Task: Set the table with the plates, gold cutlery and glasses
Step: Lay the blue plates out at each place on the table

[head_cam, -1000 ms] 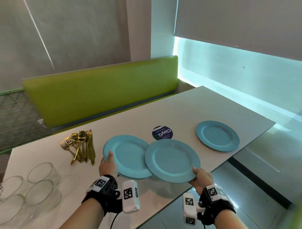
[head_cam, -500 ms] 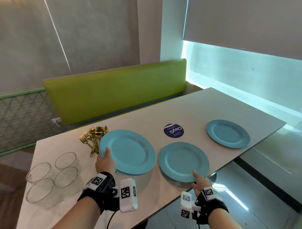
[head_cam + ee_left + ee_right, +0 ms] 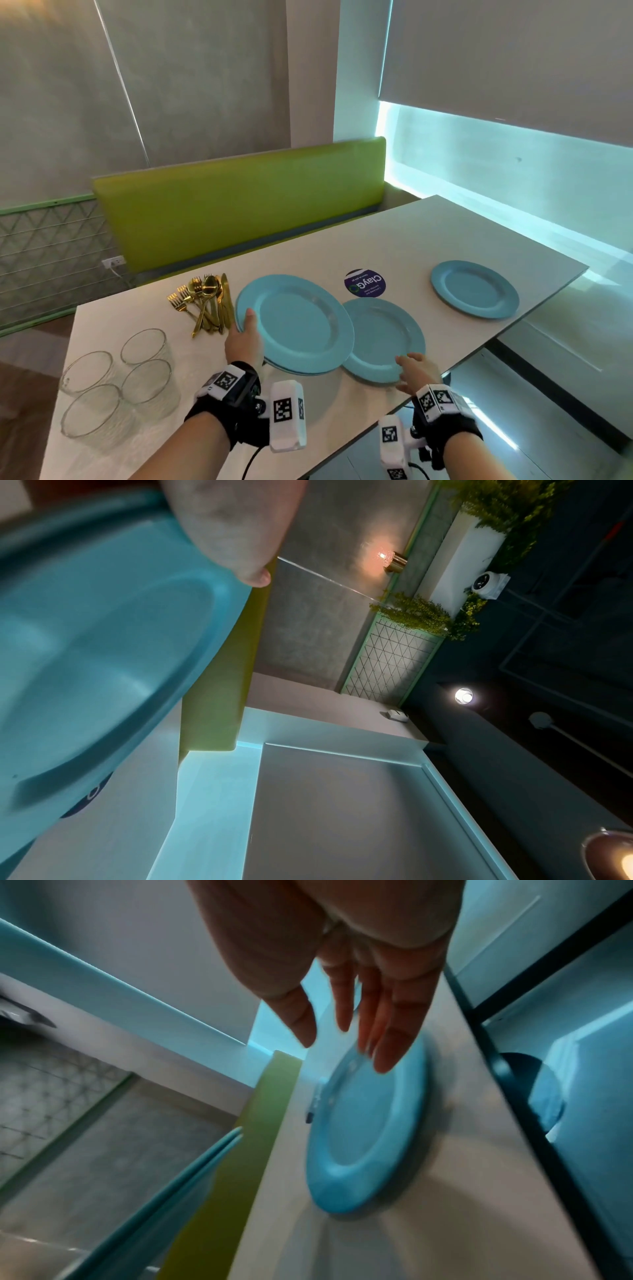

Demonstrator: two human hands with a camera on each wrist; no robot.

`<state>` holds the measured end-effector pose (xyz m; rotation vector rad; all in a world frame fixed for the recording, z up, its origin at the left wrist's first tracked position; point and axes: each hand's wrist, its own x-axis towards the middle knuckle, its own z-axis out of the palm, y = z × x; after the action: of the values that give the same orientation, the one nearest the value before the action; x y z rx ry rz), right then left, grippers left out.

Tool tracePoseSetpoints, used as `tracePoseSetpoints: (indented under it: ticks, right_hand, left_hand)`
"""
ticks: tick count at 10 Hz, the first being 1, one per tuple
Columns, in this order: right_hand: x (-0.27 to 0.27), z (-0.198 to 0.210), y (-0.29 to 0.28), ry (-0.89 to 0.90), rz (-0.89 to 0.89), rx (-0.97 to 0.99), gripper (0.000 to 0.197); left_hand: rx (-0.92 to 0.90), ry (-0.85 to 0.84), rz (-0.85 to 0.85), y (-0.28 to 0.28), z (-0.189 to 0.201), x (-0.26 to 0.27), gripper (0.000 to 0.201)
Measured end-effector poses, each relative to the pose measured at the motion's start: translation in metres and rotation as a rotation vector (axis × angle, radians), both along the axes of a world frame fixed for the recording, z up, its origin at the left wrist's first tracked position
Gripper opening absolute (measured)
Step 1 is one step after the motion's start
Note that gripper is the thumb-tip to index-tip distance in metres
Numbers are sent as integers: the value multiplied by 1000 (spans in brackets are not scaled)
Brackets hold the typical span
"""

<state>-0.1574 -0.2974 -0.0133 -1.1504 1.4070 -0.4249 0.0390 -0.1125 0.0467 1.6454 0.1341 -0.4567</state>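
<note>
The left hand (image 3: 247, 337) grips the near-left rim of a stack of blue plates (image 3: 298, 322), thumb on top of the rim and fingers hidden beneath; the right wrist view shows two plate edges in that stack, lifted off the table (image 3: 442, 236). The right hand (image 3: 416, 371) hangs with fingers straight and spread, holding nothing, just over the near rim of a single blue plate (image 3: 383, 337) that lies flat on the table near its front edge; whether the fingertips touch the rim cannot be told.

Taking the round dark sticker (image 3: 365, 283) on the table as landmark: the single plate lies just in front of it, the held stack to its left, overlapping the single plate's left edge, and another blue plate (image 3: 474, 289) lies flat well to its right. The gold cutlery (image 3: 205, 303), forks, spoons and knives in a loose bundle, lies left of the stack. Four clear glasses (image 3: 116, 380), all empty, stand clustered at the table's far left.
</note>
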Motion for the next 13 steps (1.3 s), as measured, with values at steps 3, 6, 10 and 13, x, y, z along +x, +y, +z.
tracePoseSetpoints:
  ticks: [3,6,10,13]
  right_hand:
    - [39,63,-23,-164,136,-68,10]
    - [87,89,-110,-390,37,100,13]
    - [146,69,-303,-391,-188,136,23]
    - [166,15,-381,-303,-159,265,21]
  left_hand:
    - [-197,182,-128,-57,-15,10,66]
    - [-208,68,-87,-124,24,42,27]
    - [58,-60,171,-226,18,129,47]
    - [135,29,237,-258,-11,148,49]
